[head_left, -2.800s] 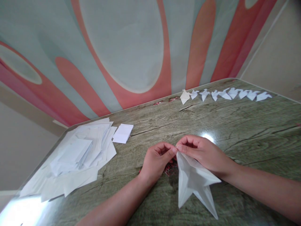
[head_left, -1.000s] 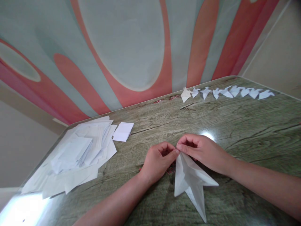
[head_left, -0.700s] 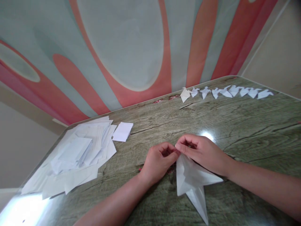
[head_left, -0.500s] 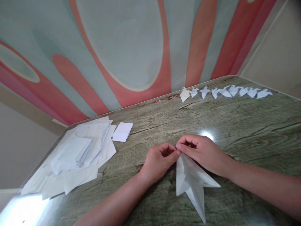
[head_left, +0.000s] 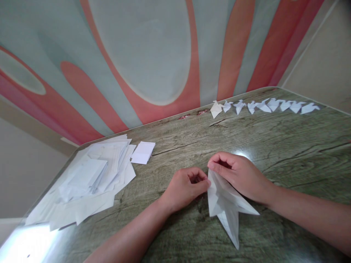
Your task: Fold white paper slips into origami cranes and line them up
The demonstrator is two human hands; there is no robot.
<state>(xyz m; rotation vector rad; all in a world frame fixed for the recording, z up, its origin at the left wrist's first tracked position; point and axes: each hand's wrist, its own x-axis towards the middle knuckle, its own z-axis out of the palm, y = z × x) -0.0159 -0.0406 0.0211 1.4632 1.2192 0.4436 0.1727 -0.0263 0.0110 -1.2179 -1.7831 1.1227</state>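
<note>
A white sheet of folded paper (head_left: 225, 199), shaped like a star with several long points, hangs between my hands just above the wooden table. With thumb and index finger, my right hand (head_left: 236, 173) pinches its upper tip. My left hand (head_left: 189, 188) is closed too, its thumb and fingertip pinching the paper's left edge a little below that tip. The right-hand fingers cover part of the paper's upper right side.
Loose white sheets and folded papers (head_left: 106, 197) are piled on the left, with a small stack of white paper (head_left: 143, 152) beside them. Several folded paper birds (head_left: 252, 107) line the table's (head_left: 175, 142) far edge by the patterned wall (head_left: 145, 47).
My right hand has risen slightly with the paper's tip. My left hand has slid down from the tip along the left edge, so the two hands are now apart.
</note>
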